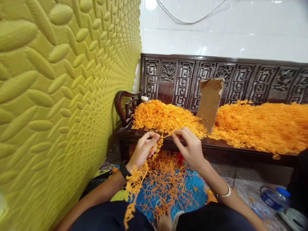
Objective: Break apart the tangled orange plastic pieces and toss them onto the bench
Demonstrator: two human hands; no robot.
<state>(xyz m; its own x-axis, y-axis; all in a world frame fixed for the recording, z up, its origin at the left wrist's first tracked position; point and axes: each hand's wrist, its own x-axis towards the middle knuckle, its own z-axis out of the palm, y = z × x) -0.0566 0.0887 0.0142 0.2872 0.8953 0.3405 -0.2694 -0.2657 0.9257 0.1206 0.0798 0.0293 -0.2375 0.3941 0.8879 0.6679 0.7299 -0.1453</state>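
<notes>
Over the bench's front edge, my left hand is closed, pinching a thin orange plastic strand with small branching, frilly bits. The strand drapes over the wrist and hangs down towards the lap. Thumb and fingertips of my right hand are pinched together at the end of a thin orange stem that reaches across from the left hand's piece. The two hands are a short gap apart. Just behind them lies a heap of frilly orange plastic pieces on the dark wooden bench.
A torn cardboard piece stands upright between that heap and a larger orange heap. Below, thin orange plastic stems litter a blue sheet. A yellow padded panel rises at left. A blue-capped bottle is at lower right.
</notes>
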